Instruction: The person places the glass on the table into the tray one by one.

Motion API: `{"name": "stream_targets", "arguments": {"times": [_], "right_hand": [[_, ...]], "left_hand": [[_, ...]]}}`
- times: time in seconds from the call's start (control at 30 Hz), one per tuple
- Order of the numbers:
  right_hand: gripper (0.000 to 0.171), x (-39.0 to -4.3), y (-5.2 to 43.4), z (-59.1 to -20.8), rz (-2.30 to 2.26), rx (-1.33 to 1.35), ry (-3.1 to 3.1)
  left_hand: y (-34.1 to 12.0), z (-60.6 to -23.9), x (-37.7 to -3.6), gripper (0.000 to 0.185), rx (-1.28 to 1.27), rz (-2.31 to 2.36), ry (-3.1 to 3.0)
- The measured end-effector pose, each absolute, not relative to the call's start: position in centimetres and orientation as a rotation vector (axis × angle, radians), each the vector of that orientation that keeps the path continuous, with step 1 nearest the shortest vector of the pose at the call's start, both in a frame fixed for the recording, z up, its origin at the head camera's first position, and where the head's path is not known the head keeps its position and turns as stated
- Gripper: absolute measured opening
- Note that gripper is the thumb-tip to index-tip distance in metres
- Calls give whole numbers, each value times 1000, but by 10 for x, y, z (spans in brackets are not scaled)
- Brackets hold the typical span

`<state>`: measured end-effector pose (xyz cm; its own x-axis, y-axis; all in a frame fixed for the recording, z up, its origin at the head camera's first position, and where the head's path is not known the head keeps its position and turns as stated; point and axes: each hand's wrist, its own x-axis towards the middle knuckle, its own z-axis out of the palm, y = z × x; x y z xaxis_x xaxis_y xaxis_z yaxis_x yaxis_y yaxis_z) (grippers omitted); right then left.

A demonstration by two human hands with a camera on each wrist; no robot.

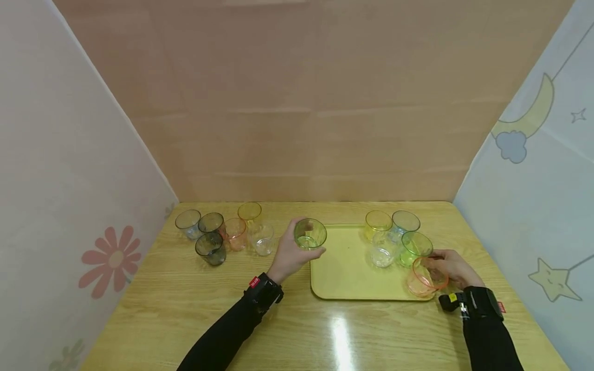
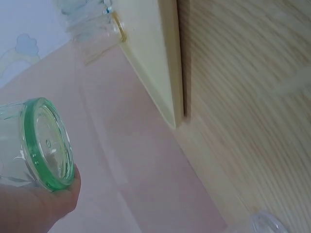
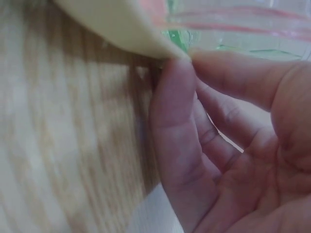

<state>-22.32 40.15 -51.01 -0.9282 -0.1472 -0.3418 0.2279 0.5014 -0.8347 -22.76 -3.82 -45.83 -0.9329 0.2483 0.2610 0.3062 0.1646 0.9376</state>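
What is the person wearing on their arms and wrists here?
Both arms are in long black sleeves that reach the wrists. The left hand is bare, with a black wrist strap carrying a small red tag. The right hand is bare too, above a black wrist band with a red tag at its edge and a small black mount with a yellow spot on it. No gloves or rings show.

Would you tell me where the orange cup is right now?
In the head view, the orange cup sits at the tray's near right corner, held by the right hand, just in front of a green cup.
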Motion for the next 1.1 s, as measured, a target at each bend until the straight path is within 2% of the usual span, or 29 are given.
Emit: {"name": "stream_targets", "arguments": {"times": [0.1, 0.53, 0.77, 0.93, 1.1], "right_hand": [[46, -225, 400, -508, -1392, 84, 2379], [27, -222, 400, -510, -1464, 61, 2331], [38, -220, 403, -512, -1419, 41, 2384], [36, -221, 402, -513, -1423, 59, 2375], [33, -223, 400, -510, -1408, 72, 2375]], "left_hand": [[-30, -460, -225, 79, -568, -1887, -2424], [4, -471, -215, 82, -620, -1827, -2594], [14, -472, -212, 88, -595, -1717, -2727], [24, -470, -206, 93, -563, -1723, -2792], [36, -471, -204, 88, -627, -1697, -2797]]}}
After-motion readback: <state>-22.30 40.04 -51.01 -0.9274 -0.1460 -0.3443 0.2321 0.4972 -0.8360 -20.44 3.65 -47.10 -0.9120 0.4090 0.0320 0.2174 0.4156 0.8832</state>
